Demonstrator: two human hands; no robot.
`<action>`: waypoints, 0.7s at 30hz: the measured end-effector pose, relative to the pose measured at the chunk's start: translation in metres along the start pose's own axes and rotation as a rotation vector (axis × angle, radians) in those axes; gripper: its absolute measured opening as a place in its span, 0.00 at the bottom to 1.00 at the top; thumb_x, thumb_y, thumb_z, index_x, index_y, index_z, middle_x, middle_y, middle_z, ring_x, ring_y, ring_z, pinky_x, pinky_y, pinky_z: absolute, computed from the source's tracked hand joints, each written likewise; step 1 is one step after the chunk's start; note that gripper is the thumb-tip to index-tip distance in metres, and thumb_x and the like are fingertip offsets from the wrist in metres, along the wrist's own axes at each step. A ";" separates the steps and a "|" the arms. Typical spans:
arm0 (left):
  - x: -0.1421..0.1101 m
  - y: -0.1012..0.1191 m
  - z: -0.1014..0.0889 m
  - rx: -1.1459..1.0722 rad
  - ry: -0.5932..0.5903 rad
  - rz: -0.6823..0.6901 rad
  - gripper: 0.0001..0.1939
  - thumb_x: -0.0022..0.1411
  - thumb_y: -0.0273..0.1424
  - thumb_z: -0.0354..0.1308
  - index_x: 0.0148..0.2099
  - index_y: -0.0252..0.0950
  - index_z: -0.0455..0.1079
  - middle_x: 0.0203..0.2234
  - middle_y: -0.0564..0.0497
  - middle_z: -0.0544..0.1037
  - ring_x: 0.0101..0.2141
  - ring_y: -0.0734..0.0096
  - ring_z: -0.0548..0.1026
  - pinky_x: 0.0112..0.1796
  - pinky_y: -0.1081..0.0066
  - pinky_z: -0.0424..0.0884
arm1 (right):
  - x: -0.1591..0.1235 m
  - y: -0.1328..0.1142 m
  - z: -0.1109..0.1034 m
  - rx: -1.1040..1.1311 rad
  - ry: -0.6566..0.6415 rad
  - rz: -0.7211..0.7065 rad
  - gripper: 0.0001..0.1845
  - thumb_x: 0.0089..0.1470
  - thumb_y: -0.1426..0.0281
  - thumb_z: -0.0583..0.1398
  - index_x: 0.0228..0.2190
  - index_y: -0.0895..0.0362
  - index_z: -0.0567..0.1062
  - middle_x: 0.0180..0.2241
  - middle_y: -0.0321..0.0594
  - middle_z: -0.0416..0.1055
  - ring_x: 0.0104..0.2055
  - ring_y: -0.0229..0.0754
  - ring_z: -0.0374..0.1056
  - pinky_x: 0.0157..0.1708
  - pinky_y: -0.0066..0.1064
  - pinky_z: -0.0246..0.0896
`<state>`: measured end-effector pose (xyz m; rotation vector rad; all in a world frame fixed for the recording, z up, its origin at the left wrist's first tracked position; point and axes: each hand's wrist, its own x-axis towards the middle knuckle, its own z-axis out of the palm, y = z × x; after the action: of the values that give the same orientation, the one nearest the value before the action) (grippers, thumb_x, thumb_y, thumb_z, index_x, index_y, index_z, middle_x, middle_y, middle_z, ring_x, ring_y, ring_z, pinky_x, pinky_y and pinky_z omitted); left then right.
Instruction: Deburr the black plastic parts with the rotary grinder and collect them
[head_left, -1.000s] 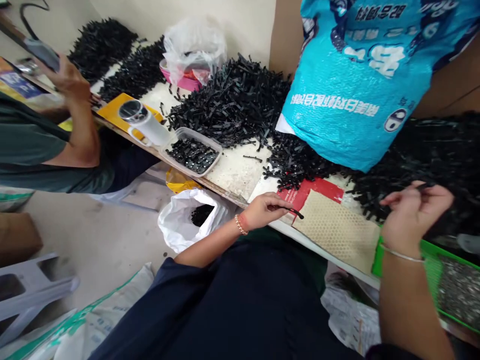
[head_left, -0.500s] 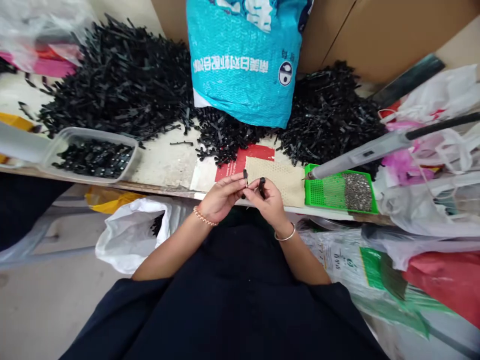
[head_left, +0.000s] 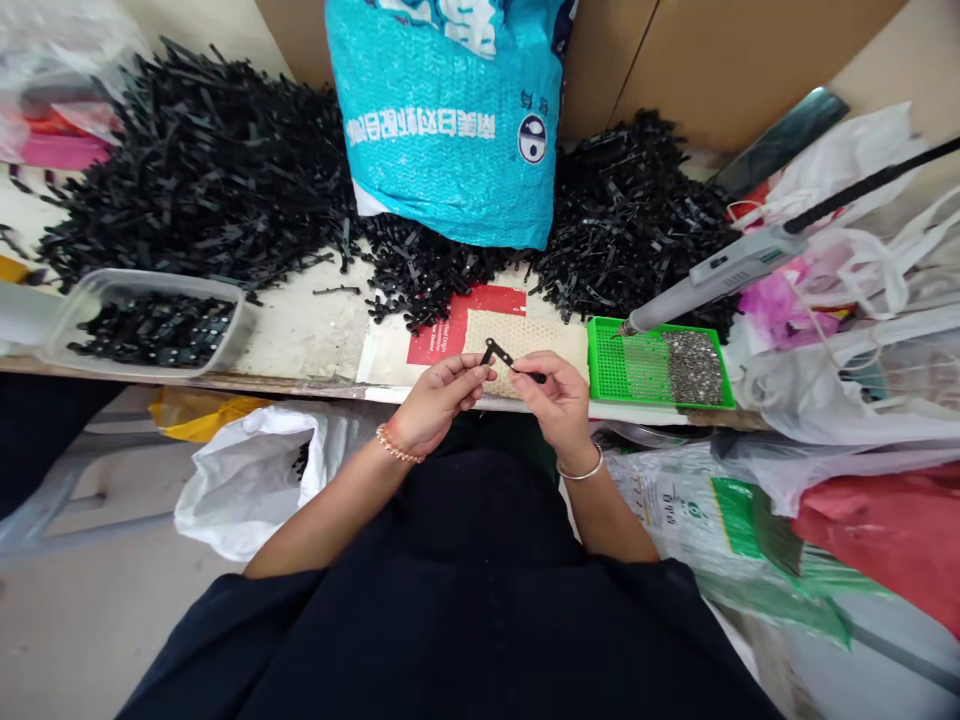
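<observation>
My left hand (head_left: pixel 436 408) pinches the lower end of a slim black plastic strip (head_left: pixel 487 350) between thumb and fingertips. My right hand (head_left: pixel 556 405), also closed, grips a second black plastic strip (head_left: pixel 507 357). The two strips meet at their upper ends in an inverted V, above the beige perforated mat (head_left: pixel 551 345) at the bench's front edge. Whether a screw joins them is too small to make out. Right of my right hand lies a green basket (head_left: pixel 592 365) with small metal screws (head_left: pixel 694 368). An electric screwdriver (head_left: pixel 675 292) hangs slanted with its tip over the basket.
Large heaps of black plastic strips (head_left: pixel 202 170) cover the back of the bench, around a blue woven sack (head_left: pixel 450 170). A clear plastic tub (head_left: pixel 229 350) of black pieces stands at left. Below the bench is an open white bag (head_left: pixel 232 490); plastic bags (head_left: pixel 825 340) crowd the right.
The black strips, bunched between my fingers before, now show spread at an angle. My hands have moved slightly apart. The whole view has shifted, so the bench appears farther left.
</observation>
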<state>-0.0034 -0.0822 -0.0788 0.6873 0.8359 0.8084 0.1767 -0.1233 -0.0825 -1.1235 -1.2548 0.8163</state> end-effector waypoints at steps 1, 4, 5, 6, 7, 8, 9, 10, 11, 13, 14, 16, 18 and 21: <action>-0.002 0.001 0.003 -0.010 -0.013 -0.001 0.17 0.50 0.37 0.80 0.39 0.38 0.80 0.33 0.50 0.81 0.25 0.80 0.70 0.23 0.78 0.61 | -0.001 0.002 0.002 0.021 -0.015 -0.006 0.09 0.60 0.57 0.69 0.39 0.47 0.83 0.38 0.38 0.81 0.41 0.44 0.77 0.44 0.41 0.76; -0.007 0.007 0.010 -0.034 -0.033 -0.014 0.14 0.51 0.36 0.79 0.33 0.37 0.79 0.27 0.53 0.75 0.25 0.80 0.68 0.23 0.78 0.60 | -0.004 0.008 0.005 -0.008 -0.067 -0.023 0.07 0.62 0.62 0.69 0.41 0.48 0.84 0.40 0.38 0.84 0.42 0.42 0.79 0.46 0.39 0.76; -0.009 0.009 0.012 -0.037 -0.034 -0.017 0.13 0.51 0.35 0.78 0.32 0.36 0.79 0.25 0.54 0.73 0.24 0.80 0.67 0.22 0.79 0.60 | -0.005 0.010 0.005 -0.040 -0.081 -0.042 0.07 0.62 0.62 0.69 0.41 0.48 0.84 0.41 0.38 0.84 0.43 0.42 0.80 0.47 0.39 0.76; -0.010 0.012 0.013 -0.041 -0.032 -0.020 0.13 0.51 0.35 0.78 0.32 0.34 0.79 0.24 0.54 0.71 0.24 0.80 0.66 0.22 0.79 0.59 | -0.005 0.011 0.005 -0.073 -0.092 -0.064 0.07 0.62 0.63 0.69 0.42 0.49 0.84 0.41 0.38 0.85 0.43 0.41 0.80 0.46 0.38 0.77; -0.011 0.014 0.013 -0.047 -0.027 -0.026 0.13 0.50 0.34 0.78 0.32 0.33 0.79 0.23 0.54 0.70 0.24 0.81 0.65 0.22 0.79 0.58 | -0.006 0.012 0.004 -0.102 -0.100 -0.082 0.07 0.62 0.63 0.68 0.42 0.49 0.84 0.41 0.38 0.85 0.43 0.41 0.80 0.45 0.38 0.77; -0.012 0.015 0.013 -0.055 -0.023 -0.035 0.13 0.50 0.33 0.78 0.32 0.32 0.80 0.23 0.54 0.70 0.24 0.81 0.65 0.22 0.80 0.57 | -0.006 0.012 0.003 -0.125 -0.103 -0.100 0.07 0.63 0.63 0.68 0.42 0.49 0.84 0.41 0.39 0.85 0.42 0.41 0.80 0.45 0.37 0.77; -0.012 0.017 0.013 -0.064 -0.017 -0.046 0.13 0.50 0.33 0.77 0.33 0.30 0.80 0.23 0.54 0.70 0.24 0.82 0.65 0.22 0.80 0.57 | -0.006 0.012 0.002 -0.145 -0.106 -0.116 0.07 0.63 0.64 0.68 0.42 0.49 0.84 0.41 0.38 0.85 0.42 0.41 0.81 0.45 0.37 0.77; -0.012 0.018 0.013 -0.074 -0.012 -0.058 0.13 0.50 0.32 0.77 0.34 0.29 0.81 0.23 0.53 0.71 0.24 0.82 0.65 0.22 0.80 0.57 | -0.006 0.012 0.001 -0.162 -0.107 -0.130 0.07 0.63 0.65 0.68 0.43 0.49 0.84 0.41 0.38 0.85 0.42 0.41 0.81 0.45 0.37 0.77; -0.012 0.018 0.012 -0.082 -0.006 -0.068 0.13 0.49 0.31 0.76 0.35 0.29 0.81 0.24 0.52 0.72 0.24 0.81 0.65 0.22 0.80 0.57 | -0.006 0.012 0.000 -0.175 -0.109 -0.144 0.07 0.63 0.66 0.68 0.43 0.49 0.84 0.41 0.38 0.85 0.43 0.40 0.81 0.46 0.37 0.77; -0.011 0.018 0.010 -0.089 0.007 -0.083 0.13 0.48 0.29 0.75 0.36 0.28 0.81 0.26 0.50 0.74 0.25 0.80 0.67 0.23 0.80 0.59 | -0.005 0.012 -0.001 -0.197 -0.109 -0.168 0.07 0.64 0.68 0.67 0.44 0.49 0.84 0.42 0.37 0.85 0.43 0.40 0.81 0.46 0.36 0.77; -0.010 0.018 0.009 -0.088 0.011 -0.088 0.12 0.48 0.28 0.75 0.36 0.28 0.81 0.26 0.50 0.74 0.25 0.80 0.68 0.23 0.80 0.60 | -0.004 0.012 -0.002 -0.210 -0.110 -0.176 0.07 0.64 0.68 0.67 0.44 0.49 0.84 0.42 0.37 0.85 0.43 0.40 0.81 0.45 0.36 0.77; -0.009 0.018 0.007 -0.078 0.013 -0.092 0.10 0.48 0.27 0.73 0.34 0.28 0.80 0.25 0.50 0.75 0.25 0.79 0.69 0.24 0.80 0.62 | -0.004 0.012 -0.002 -0.247 -0.117 -0.191 0.07 0.65 0.67 0.66 0.44 0.49 0.83 0.42 0.38 0.85 0.43 0.41 0.81 0.43 0.36 0.77; -0.008 0.018 0.006 -0.059 0.005 -0.095 0.08 0.49 0.26 0.73 0.32 0.29 0.79 0.25 0.50 0.75 0.25 0.78 0.69 0.25 0.79 0.63 | -0.004 0.013 -0.001 -0.280 -0.129 -0.223 0.07 0.65 0.66 0.66 0.44 0.49 0.83 0.42 0.38 0.86 0.42 0.41 0.81 0.43 0.37 0.78; -0.009 0.018 0.004 -0.033 -0.013 -0.091 0.07 0.50 0.27 0.72 0.31 0.30 0.79 0.24 0.51 0.74 0.26 0.78 0.69 0.25 0.79 0.63 | -0.004 0.014 -0.001 -0.329 -0.137 -0.261 0.07 0.66 0.66 0.65 0.44 0.49 0.84 0.41 0.37 0.86 0.41 0.41 0.81 0.44 0.38 0.77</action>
<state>-0.0098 -0.0805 -0.0591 0.6206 0.8351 0.7332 0.1783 -0.1228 -0.0971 -1.1434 -1.6540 0.5076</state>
